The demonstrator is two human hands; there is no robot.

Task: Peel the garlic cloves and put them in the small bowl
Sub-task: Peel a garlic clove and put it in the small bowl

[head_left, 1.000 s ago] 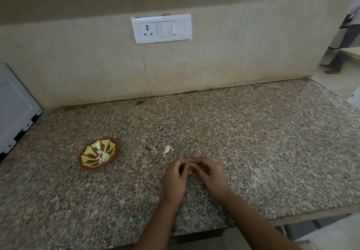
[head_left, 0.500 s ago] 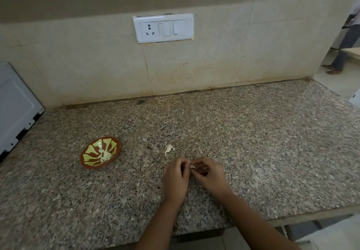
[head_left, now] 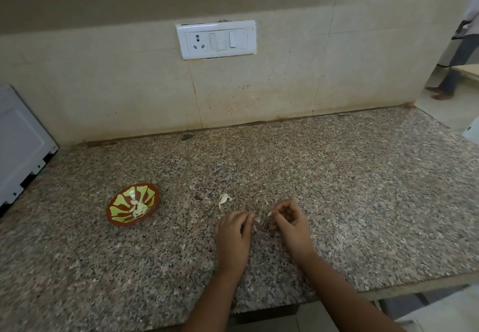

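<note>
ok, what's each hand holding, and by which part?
Left hand pinches a small pale garlic clove by one end; right hand pinches what looks like a whitish peel scrap.

Speckled granite counter (head_left: 337, 189) below beige tiled wall (head_left: 116, 85) with switchboard (head_left: 216, 39).

Wall switch plate (head_left: 216, 39), white appliance (head_left: 20, 142) at left, granite counter (head_left: 363, 189)

A single wide-angle camera on the head looks forward and down (straight lines bow toward the edges) over the counter (head_left: 350, 197), squarely facing the wall (head_left: 116, 80) and its socket plate (head_left: 216, 39), with the left hand (head_left: 233, 236) and right hand (head_left: 291, 221) close below, low at centre.
</note>
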